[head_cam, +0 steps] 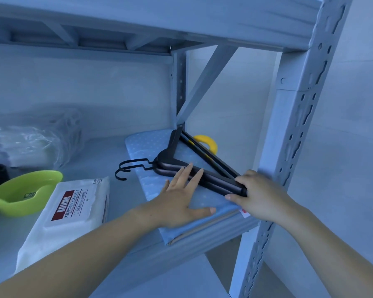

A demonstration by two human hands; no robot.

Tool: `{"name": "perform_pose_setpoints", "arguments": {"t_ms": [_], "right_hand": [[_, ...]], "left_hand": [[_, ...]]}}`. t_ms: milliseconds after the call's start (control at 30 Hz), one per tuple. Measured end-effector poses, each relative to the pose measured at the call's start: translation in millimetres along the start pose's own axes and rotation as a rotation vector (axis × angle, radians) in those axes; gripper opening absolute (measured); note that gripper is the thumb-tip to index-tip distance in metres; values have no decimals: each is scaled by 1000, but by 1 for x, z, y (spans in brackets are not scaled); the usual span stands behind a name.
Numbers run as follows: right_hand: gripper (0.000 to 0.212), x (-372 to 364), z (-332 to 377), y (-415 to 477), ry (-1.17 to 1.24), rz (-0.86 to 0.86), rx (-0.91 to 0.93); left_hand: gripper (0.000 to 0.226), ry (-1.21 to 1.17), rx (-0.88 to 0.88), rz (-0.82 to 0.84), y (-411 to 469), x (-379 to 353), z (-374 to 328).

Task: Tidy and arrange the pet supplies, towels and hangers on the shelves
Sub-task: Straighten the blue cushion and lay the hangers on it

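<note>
Home storage corner: slotted metal shelving (297, 117) with pet wipes (67, 211), green bowl (24, 193), hangers (194, 166).

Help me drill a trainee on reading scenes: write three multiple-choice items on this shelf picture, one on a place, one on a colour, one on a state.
1. Where do the black hangers lie? A in a drawer; B on the blue towel; C hung from a rail.
2. What colour is the bowl? A green; B red; C white.
3. What is the right hand doing? A hanging idle; B gripping the hangers' ends; C holding a cup.
Answers: B, the stack rests on the dotted towel; A, it is lime green; B, its fingers curl round them.
</note>
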State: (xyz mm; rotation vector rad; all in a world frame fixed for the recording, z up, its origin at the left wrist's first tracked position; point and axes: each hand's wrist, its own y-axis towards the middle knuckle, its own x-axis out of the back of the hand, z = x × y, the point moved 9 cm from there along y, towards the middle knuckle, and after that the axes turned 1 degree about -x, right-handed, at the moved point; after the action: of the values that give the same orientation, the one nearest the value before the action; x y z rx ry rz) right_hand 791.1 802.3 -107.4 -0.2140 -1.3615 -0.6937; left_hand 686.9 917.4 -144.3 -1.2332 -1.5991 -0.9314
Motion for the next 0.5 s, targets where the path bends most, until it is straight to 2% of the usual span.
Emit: {"name": "perform_pose_setpoints", "arguments": {"t_ms": [133, 267, 500], "right_hand": [[36, 0, -1, 0, 10, -2, -1], [37, -1, 0, 6, 0, 17, -10], [36, -6, 1, 16, 22, 53, -28]], "left_hand": [[108, 30, 2, -4, -3, -2, -3], [105, 80, 18, -34, 3, 0, 1], [97, 152, 112, -183, 12, 17, 26]]}}
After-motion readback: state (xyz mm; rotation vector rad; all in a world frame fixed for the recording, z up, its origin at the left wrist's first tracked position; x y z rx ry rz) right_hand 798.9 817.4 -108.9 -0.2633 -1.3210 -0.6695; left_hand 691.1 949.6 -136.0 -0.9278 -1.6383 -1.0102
